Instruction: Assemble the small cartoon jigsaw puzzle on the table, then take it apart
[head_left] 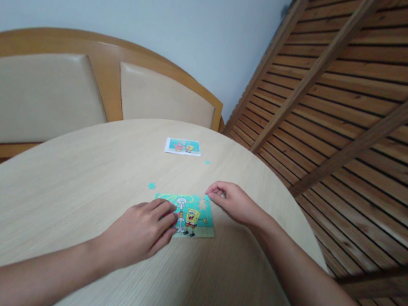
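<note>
A small cartoon jigsaw puzzle [195, 216] with a teal background lies on the round pale wooden table [69, 195]. My left hand [139, 232] rests on the puzzle's left edge, fingers curled and pressing on it. My right hand [233, 201] is at the puzzle's upper right corner, fingers pinched together on something I cannot make out. A loose teal piece [152, 185] lies just beyond the puzzle's upper left corner. Another tiny teal piece [207, 162] sits farther back.
A reference picture card [183, 146] lies farther back on the table. A wooden bench with cream cushions [45, 95] curves behind the table. A slatted wooden wall [365, 110] stands to the right, beyond the table's edge.
</note>
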{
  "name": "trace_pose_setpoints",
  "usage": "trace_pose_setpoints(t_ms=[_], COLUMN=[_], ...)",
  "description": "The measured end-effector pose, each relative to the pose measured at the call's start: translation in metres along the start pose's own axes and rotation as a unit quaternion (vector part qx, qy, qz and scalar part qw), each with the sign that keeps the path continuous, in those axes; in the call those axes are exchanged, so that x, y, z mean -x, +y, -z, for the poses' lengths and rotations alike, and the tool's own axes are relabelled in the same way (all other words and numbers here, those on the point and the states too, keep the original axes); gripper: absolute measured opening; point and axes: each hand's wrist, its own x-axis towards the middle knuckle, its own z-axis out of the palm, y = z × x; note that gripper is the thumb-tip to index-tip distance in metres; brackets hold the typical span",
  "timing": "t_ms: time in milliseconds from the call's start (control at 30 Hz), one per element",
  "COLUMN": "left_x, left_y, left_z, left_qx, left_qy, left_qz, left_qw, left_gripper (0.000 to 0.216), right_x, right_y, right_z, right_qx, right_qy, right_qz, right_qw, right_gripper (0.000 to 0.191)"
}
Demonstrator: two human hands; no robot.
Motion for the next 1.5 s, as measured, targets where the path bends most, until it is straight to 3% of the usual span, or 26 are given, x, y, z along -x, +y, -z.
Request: trace_pose_setpoints(t_ms=[500, 667, 833, 1100, 1333, 1500], left_x=[0.0, -0.001, -0.001, -0.001, -0.002, -0.002], left_y=[0.0, 0.001, 0.002, 0.002, 0.002, 0.002], left_z=[0.0, 0.001, 0.002, 0.001, 0.002, 0.002], left_qx=[0.002, -0.002, 0.006, 0.005, 0.007, 0.0], left_qy=[0.017, 0.005, 0.015, 0.019, -0.005, -0.007], left_qz=[-0.002, 0.002, 0.002, 0.005, 0.01, 0.012], left_qw=[1.0, 1.0, 1.0, 1.0, 1.0, 1.0], left_gripper=[0.021, 0.022, 0.021, 0.019, 0.021, 0.019], right_x=[-0.001, -0.008, -0.018, -0.032, -0.065, -0.066], right_y=[0.003, 0.013, 0.026, 0.029, 0.018, 0.0], right_z=[-0.002, -0.009, -0.015, -0.015, -0.015, -0.019], right_qx=[0.119, 0.165, 0.22, 0.283, 0.328, 0.347], right_qy=[0.035, 0.093, 0.116, 0.081, 0.065, 0.082], right_qz=[0.051, 0.077, 0.038, -0.018, -0.032, -0.008], right_qw=[0.991, 0.979, 0.968, 0.955, 0.942, 0.934], right_gripper=[0.01, 0.023, 0.036, 0.055, 0.052, 0.037])
